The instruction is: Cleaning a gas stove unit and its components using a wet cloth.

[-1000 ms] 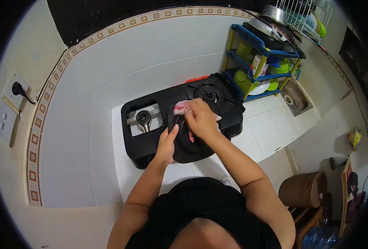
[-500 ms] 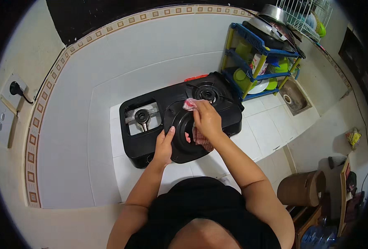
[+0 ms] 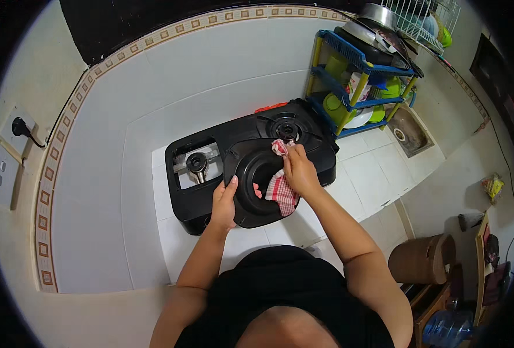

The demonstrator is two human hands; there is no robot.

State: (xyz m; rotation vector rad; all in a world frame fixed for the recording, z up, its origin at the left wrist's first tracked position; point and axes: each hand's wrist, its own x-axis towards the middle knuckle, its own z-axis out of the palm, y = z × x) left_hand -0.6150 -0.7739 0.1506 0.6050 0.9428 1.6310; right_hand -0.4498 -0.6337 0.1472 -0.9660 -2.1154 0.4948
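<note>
A black stove drip pan [image 3: 242,159] with a large round hole is held up over the front of a black two-burner gas stove [image 3: 228,129]. My left hand [image 3: 225,204] grips its left edge, thumb on top, with fingertips showing through the hole. A red-and-white checked cloth [image 3: 281,194] is bunched in my right hand [image 3: 301,171], at the pan's upper right rim; its loose end hangs over the hole. The stove's left burner [image 3: 197,163] sits within a square opening. On the right, the other burner [image 3: 288,130] still has its surround around it.
A blue-and-yellow plastic rack [image 3: 355,104] holding dishes and pans stands right of the stove. Beyond it is a small sink [image 3: 409,134]. White tiles [image 3: 361,153] cover the counter. A brown bin [image 3: 420,259] stands at the lower right; a plug [image 3: 20,126] sits in the left wall.
My right hand has moved slightly right along the pan's rim with the cloth, and more of the cloth's hanging end shows. My left hand keeps its grip on the pan.
</note>
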